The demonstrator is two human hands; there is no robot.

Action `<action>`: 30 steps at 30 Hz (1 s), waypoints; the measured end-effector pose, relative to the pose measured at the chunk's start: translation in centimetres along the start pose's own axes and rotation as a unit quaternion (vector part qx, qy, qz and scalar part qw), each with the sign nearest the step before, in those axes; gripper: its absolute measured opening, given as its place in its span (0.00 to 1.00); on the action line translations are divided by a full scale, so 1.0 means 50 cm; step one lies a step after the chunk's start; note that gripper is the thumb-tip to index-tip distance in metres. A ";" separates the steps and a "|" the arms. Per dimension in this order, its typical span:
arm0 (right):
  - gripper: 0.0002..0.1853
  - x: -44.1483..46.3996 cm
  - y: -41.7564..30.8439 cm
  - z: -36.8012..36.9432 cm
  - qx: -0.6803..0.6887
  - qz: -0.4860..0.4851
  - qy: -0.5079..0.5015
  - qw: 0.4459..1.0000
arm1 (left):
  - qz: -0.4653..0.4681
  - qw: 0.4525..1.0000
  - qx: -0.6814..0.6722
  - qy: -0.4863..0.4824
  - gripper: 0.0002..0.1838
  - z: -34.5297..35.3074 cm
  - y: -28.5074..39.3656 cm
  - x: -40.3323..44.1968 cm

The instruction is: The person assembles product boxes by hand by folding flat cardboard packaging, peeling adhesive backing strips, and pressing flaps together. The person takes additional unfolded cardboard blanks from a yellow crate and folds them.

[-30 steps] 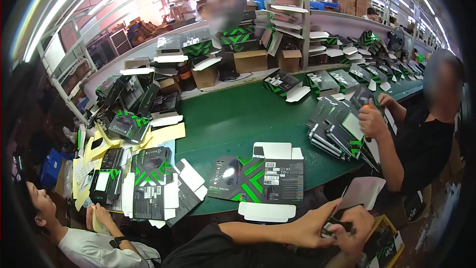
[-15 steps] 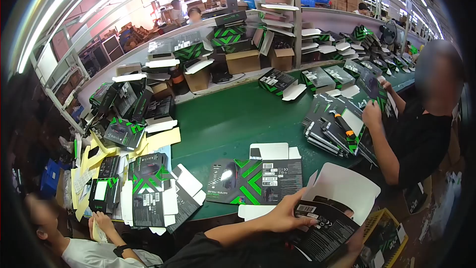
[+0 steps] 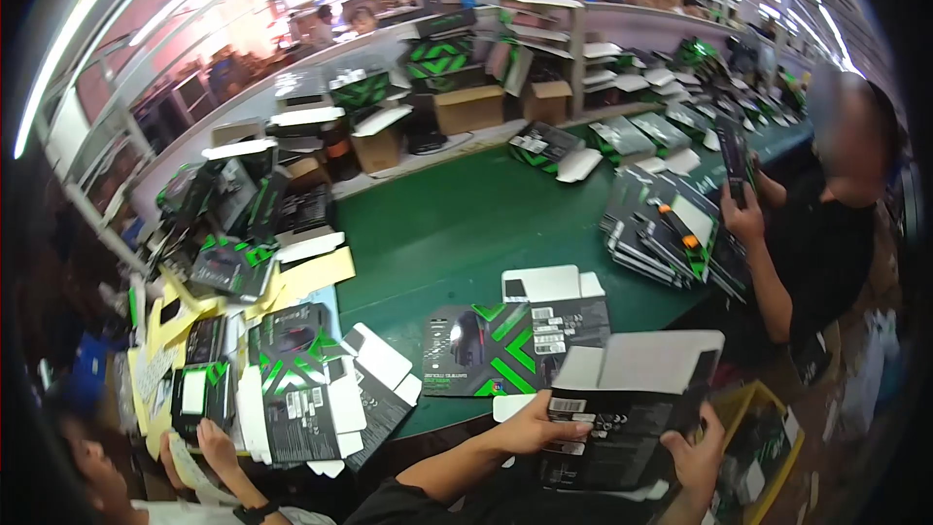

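In front of me I hold a black mouse box (image 3: 622, 442) with printed text and raised white flaps. My left hand (image 3: 536, 426) grips its left edge, thumb over the printed face. My right hand (image 3: 696, 449) is closed around the right edge, its fingers partly hidden behind the cardboard. Just beyond, a flattened black and green gaming mouse box (image 3: 476, 350) lies on the green table (image 3: 428, 233), partly overlapped in view by the one I hold.
Flattened boxes (image 3: 296, 379) lie at left, near a person's hand (image 3: 216, 447) with a paper strip. At right, another person (image 3: 826, 253) holds a box beside a stack (image 3: 671, 224) topped by an orange-black tool (image 3: 677, 226). A yellow crate (image 3: 777, 467) stands below.
The held box has turned flatter toward me, and its curved white flap now stands straighter. My right hand has come into view on its right edge. The person at right has turned their box edge-on.
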State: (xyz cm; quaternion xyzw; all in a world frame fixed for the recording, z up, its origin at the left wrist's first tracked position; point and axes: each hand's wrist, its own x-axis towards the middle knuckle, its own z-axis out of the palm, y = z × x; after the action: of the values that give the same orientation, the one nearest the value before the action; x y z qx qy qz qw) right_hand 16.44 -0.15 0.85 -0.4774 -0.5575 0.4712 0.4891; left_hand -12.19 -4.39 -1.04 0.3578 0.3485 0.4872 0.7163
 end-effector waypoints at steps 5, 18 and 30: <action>0.40 -0.005 -0.037 0.035 -0.099 -0.007 -0.098 0.990 | -0.035 0.997 -0.066 0.032 0.27 -0.049 -0.007 -0.047; 0.11 -0.035 0.084 0.110 -0.026 -0.015 -0.047 0.998 | -0.003 0.996 -0.062 0.071 0.25 -0.114 -0.070 -0.081; 0.40 0.053 0.103 0.173 -0.028 -0.347 -0.076 0.935 | 0.278 0.935 0.149 0.165 0.43 -0.067 -0.063 -0.053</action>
State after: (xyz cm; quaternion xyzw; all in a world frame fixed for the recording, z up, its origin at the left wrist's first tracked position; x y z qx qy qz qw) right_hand 8.04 2.49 -4.67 -0.2310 -0.7366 0.2914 0.5649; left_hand -14.36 -7.16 -5.01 0.4573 0.4173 0.6614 0.4233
